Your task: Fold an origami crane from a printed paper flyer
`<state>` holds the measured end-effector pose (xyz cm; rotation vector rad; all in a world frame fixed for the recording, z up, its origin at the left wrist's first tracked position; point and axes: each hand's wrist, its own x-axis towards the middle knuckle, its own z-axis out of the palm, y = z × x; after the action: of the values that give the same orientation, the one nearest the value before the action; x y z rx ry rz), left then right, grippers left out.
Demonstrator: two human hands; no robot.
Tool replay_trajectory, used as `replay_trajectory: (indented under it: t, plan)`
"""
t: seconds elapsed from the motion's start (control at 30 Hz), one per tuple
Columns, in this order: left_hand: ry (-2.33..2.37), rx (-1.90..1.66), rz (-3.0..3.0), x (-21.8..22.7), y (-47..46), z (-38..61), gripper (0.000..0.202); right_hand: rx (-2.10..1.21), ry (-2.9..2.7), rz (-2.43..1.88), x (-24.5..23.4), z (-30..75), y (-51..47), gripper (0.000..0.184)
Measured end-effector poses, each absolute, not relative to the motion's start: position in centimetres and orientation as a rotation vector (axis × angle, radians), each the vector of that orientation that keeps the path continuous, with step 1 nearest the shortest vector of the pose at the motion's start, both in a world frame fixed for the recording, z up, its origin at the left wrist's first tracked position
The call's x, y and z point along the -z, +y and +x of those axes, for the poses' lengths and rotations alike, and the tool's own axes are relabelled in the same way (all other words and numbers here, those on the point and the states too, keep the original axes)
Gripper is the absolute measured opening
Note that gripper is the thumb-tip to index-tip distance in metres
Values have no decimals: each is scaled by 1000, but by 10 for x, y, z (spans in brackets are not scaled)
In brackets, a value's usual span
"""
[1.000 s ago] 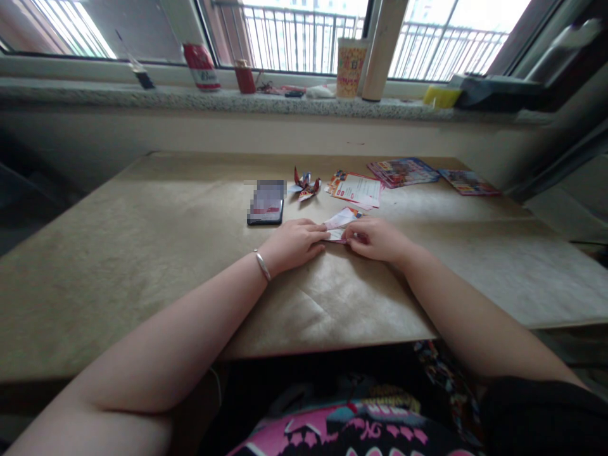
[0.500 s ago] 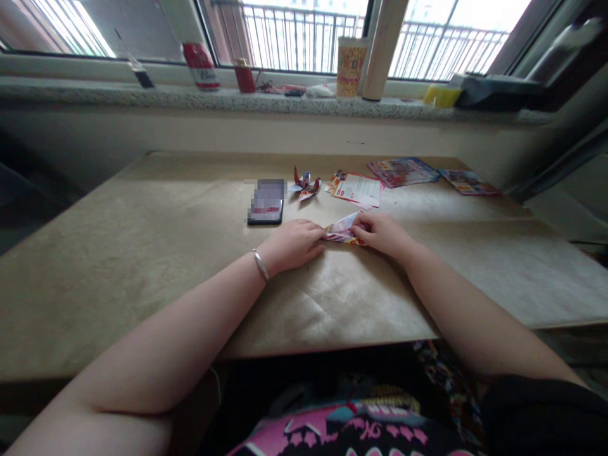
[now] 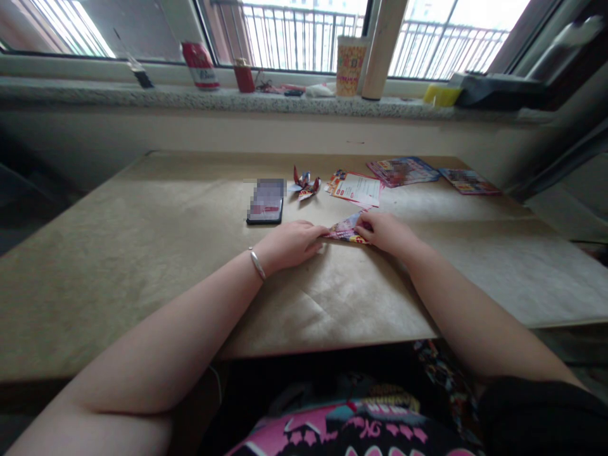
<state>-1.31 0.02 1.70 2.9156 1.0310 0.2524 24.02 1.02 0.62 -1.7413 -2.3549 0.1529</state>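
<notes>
A small piece of colourful printed paper (image 3: pixel 346 229), partly folded, lies on the brown paper-covered table (image 3: pixel 142 253). My left hand (image 3: pixel 292 244) rests beside its left end, fingertips pressed on that end; a silver bangle sits on the wrist. My right hand (image 3: pixel 387 231) pinches the paper's right end with fingers closed. A finished folded paper figure (image 3: pixel 305 183) stands further back.
A black phone (image 3: pixel 266 207) lies left of the folded figure. Printed leaflets (image 3: pixel 358 188) and colourful sheets (image 3: pixel 403 171) lie at the back right. The windowsill holds a red can (image 3: pixel 201 65), a paper cup (image 3: pixel 350 66) and small items.
The white upturned flap of the paper has been pressed down flat. My right hand has shifted a little right and back along the paper; my left hand barely moved.
</notes>
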Motion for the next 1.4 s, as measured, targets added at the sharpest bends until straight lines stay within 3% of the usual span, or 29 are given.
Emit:
replay_trajectory:
  t: [0.37, 0.63, 0.93, 1.4]
  plan:
    - [822, -389, 2965, -3, 4, -14, 43, -40, -2445, -1770, -10, 245, 10, 20]
    - [828, -341, 2975, -5, 1, -10, 46, 375, -2469, -1421, -14, 234, 0, 25]
    - [787, -367, 2958, -6, 1, -10, 40, 106, -2483, -1437, -7, 215, 0, 24]
    - [878, -329, 2970, -9, 0, -8, 31, 54, -2386, -1541, 3, 222, 12, 21]
